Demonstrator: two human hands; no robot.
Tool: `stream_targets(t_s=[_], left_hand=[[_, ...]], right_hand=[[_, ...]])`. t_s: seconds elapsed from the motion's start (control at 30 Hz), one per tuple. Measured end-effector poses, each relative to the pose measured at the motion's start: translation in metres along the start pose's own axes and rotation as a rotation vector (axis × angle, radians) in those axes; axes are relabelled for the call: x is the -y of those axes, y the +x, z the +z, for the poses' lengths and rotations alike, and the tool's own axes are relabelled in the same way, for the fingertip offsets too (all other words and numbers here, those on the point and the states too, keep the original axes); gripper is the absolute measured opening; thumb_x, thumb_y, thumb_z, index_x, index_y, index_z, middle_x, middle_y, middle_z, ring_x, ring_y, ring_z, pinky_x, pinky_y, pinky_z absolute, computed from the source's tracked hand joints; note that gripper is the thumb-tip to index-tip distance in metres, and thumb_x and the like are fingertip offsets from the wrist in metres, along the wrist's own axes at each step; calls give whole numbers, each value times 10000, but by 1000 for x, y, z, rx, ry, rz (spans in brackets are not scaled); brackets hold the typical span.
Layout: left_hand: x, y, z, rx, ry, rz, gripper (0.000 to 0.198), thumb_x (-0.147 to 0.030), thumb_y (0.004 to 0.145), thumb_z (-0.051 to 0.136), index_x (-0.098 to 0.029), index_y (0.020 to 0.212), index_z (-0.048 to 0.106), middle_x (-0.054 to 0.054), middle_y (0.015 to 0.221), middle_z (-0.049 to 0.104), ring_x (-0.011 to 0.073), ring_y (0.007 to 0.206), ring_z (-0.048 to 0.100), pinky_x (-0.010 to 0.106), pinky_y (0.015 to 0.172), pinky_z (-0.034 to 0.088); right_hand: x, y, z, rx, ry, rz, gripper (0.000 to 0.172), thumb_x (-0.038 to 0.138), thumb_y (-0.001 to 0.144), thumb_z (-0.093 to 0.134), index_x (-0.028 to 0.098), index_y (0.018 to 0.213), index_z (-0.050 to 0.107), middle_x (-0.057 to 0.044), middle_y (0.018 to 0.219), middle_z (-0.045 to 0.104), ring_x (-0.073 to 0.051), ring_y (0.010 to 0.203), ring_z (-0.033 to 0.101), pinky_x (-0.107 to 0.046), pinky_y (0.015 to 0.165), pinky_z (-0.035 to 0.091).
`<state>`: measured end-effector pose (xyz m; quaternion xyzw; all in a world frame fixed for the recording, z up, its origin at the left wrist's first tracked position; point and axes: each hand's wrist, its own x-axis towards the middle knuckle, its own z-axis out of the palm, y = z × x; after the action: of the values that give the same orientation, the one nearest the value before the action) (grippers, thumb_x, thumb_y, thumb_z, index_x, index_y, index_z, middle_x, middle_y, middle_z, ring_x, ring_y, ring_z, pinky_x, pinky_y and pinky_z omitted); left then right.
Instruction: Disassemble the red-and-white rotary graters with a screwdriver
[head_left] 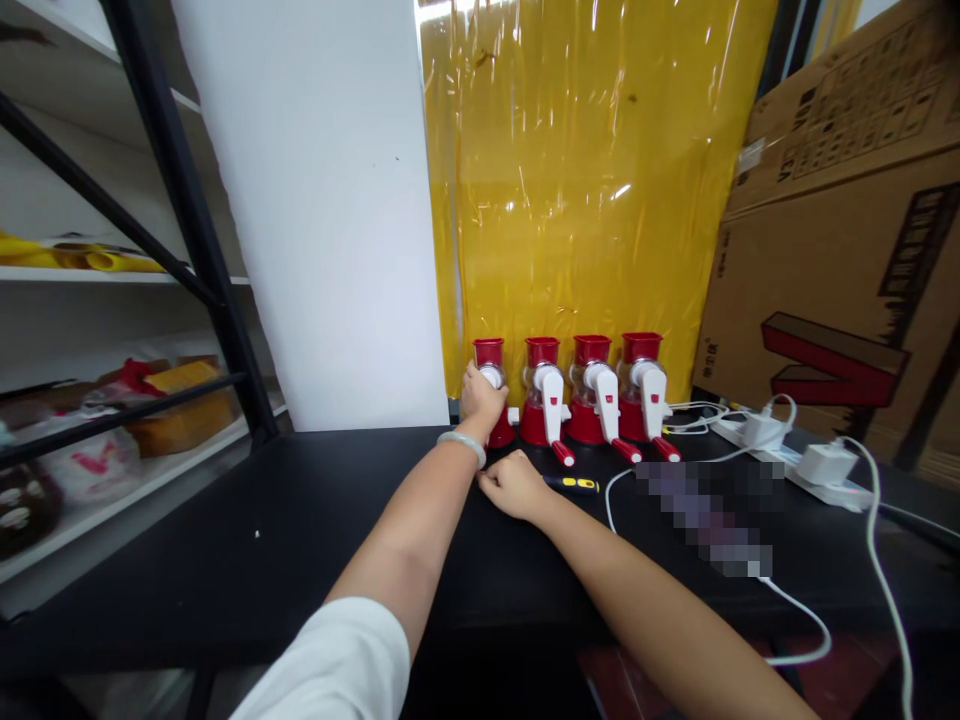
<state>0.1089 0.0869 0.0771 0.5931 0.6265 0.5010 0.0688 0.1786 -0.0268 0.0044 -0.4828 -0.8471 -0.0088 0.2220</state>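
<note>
Four-sided red hoppers top a row of red-and-white rotary graters on the black table (pixel 322 510). My left hand (pixel 484 395), a pale bangle at its wrist, is wrapped around the middle of the leftmost rotary grater (pixel 489 349). In front of that grater's base, my right hand (pixel 516 487) rests low with curled fingers; what they hold, if anything, is hidden. Beside it lies a tool with a black and yellow handle (pixel 576 485). Other graters, such as the near one (pixel 542 390) and the rightmost one (pixel 642 385), have white cranks with red grips.
Behind the graters hangs a yellow plastic curtain (pixel 592 200) next to a white panel (pixel 322 200). A large cardboard box (pixel 832 280) stands at the right. Power strip (pixel 836 490), white chargers and cables lie on the right side, near a blurred-out object. Shelves (pixel 135 490) stand left.
</note>
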Motion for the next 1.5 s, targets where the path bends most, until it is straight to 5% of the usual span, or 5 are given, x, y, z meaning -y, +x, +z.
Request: stream_targets(t_s=[0.2,0.6,1.0,1.37,1.5], left_hand=[[33,27,-24,25,-133,99,974,-169,659,858,-116,1489,351,226,1440,557,326,1350,549,405,1110,437],[99,51,-102,67,-336,268,1111,-188,536,919,-145,1509,385,162,1267,648,326,1208,635,476,1094,445],[103,36,-154,358,-557,351,1242,-267,536,947,-177,1580,281,160,1216,652,265,1032,687,460,976,525],[93,-6,-158,656,-624,375,1166,-240,632,904,-243,1601,256,144,1237,638,277,1063,678,448,930,547],[90,-14,-159,655,-606,405,1141,-241,627,899,-250,1594,292,144,1234,643,292,1073,681,438,917,556]], right_hand=[[1,-2,-2,13,-9,14,503,340,1021,438,185,604,675,-42,649,716,-149,649,634,-299,763,372],[-7,-1,-1,57,-65,131,429,355,1011,439,205,727,724,-74,809,764,-208,841,702,-316,777,383],[-32,4,6,-34,-65,341,433,385,1021,393,201,868,753,-113,917,773,-242,898,722,-313,759,422],[-42,6,4,-54,-8,516,365,299,1014,390,153,986,723,-161,992,752,-261,958,717,-312,803,463],[-46,5,6,-204,152,446,345,265,1020,367,143,1057,688,-134,988,749,-236,944,707,-307,825,468]])
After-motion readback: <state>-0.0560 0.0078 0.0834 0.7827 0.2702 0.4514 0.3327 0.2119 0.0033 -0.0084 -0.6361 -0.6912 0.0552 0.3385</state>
